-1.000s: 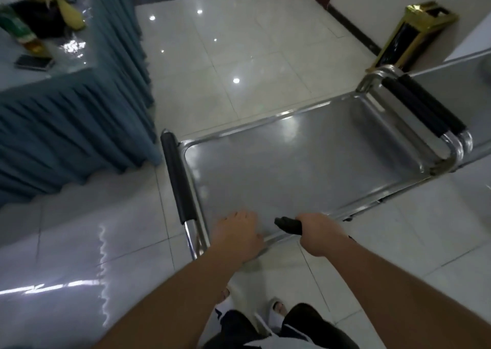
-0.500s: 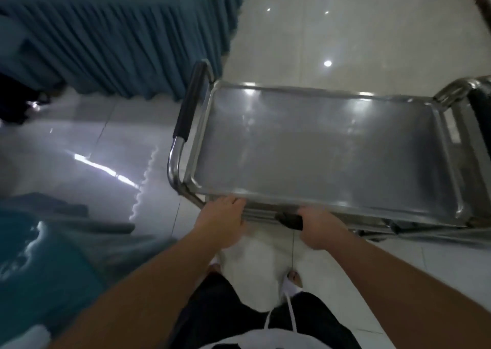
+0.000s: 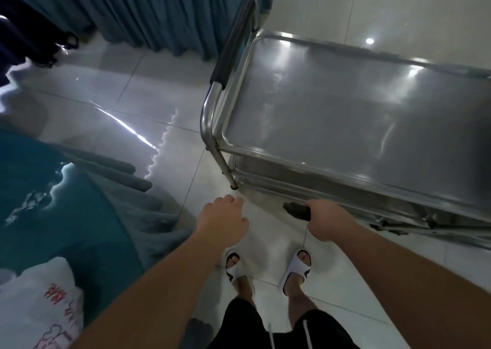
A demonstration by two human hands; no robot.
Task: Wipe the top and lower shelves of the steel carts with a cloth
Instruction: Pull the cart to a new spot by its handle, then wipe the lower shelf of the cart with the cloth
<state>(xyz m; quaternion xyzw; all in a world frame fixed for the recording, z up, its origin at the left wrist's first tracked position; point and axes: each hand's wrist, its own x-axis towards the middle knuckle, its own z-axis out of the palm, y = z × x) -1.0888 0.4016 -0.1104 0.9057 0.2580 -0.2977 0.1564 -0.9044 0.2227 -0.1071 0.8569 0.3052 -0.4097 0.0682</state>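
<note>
Right hand (image 3: pixel 328 222) curled round dark cloth (image 3: pixel 296 210) near steel cart (image 3: pixel 345 115); left hand (image 3: pixel 221 220) relaxed, held apart.

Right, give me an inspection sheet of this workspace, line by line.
Surface: top shelf of the steel cart bare, streaked with glare; lower shelf mostly hidden.
Job's things: dark cloth gripped in the right hand at the cart's near edge.
Clutter: nothing seen on the cart.
Hands: left hand loose, off the cart, holding nothing.
Cables: nothing seen.
Surroundings: glossy tiled floor; blue skirted table beyond; teal cloth and white printed bag on the left.
</note>
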